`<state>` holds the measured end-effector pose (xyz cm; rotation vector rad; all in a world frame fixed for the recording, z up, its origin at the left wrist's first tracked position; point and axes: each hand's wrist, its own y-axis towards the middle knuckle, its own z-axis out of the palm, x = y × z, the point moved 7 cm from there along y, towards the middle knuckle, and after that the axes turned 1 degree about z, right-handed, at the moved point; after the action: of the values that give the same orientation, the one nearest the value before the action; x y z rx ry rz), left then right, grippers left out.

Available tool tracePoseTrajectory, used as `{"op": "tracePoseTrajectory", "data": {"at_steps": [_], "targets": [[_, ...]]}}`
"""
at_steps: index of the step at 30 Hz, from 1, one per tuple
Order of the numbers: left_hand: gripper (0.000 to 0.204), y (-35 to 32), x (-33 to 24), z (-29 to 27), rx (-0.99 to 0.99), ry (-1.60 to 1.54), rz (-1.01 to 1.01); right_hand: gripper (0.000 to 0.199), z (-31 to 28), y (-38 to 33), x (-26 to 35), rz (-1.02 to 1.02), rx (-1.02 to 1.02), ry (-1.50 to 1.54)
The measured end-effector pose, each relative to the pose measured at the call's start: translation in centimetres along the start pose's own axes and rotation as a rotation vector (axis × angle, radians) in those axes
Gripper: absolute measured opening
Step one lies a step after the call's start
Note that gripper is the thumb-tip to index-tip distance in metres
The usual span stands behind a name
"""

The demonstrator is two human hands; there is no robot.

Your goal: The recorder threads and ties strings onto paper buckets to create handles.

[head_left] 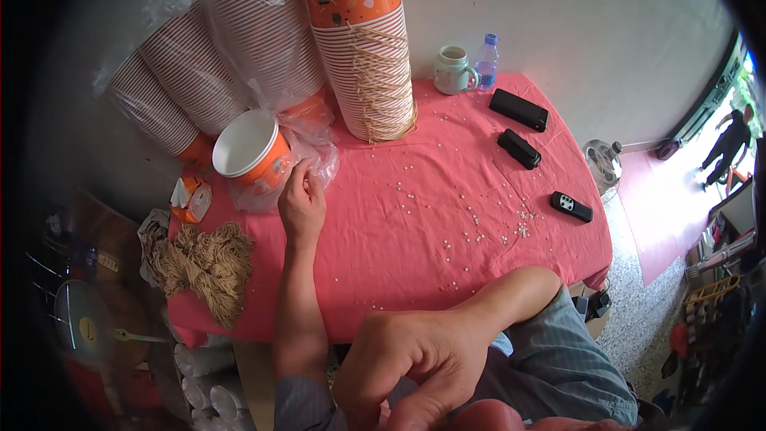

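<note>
My left hand reaches over the pink cloth beside a white-lined orange paper bucket. Its fingers are loosely bent and apart, close to the bucket's side and the clear plastic bag around it; whether they touch either is unclear. Close to the camera, my right hand is raised and bent inward at the wrist, away from the table. Its fingers curl down out of sight, so what they hold, if anything, is hidden. A bundle of tan string lies left of my left forearm.
Tall stacks of paper buckets stand at the back left, one with tan cords down its side. A mug, a bottle and black devices sit toward the right. Small white beads are scattered over the pink tablecloth.
</note>
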<state>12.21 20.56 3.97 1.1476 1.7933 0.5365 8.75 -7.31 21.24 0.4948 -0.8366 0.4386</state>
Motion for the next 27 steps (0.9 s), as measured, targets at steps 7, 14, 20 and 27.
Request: {"op": "tracePoseTrajectory", "data": {"at_steps": [7,14,20,27], "targets": [[0.025,0.2,-0.2,-0.04,0.002,-0.002,-0.007,0.03,-0.19,0.45,0.46,-0.399,0.159,-0.237],[0.026,0.03,-0.09,-0.07,0.005,-0.005,-0.014,0.027,-0.07,0.51,0.07,-0.403,0.131,-0.335],[0.026,0.18,-0.43,0.04,0.008,-0.011,-0.02,0.026,-0.3,0.22,0.4,-0.423,0.134,-0.313],[0.026,0.19,-0.05,-0.3,0.016,0.001,-0.038,0.03,-0.56,0.42,0.28,-0.365,0.135,-0.307]]}}
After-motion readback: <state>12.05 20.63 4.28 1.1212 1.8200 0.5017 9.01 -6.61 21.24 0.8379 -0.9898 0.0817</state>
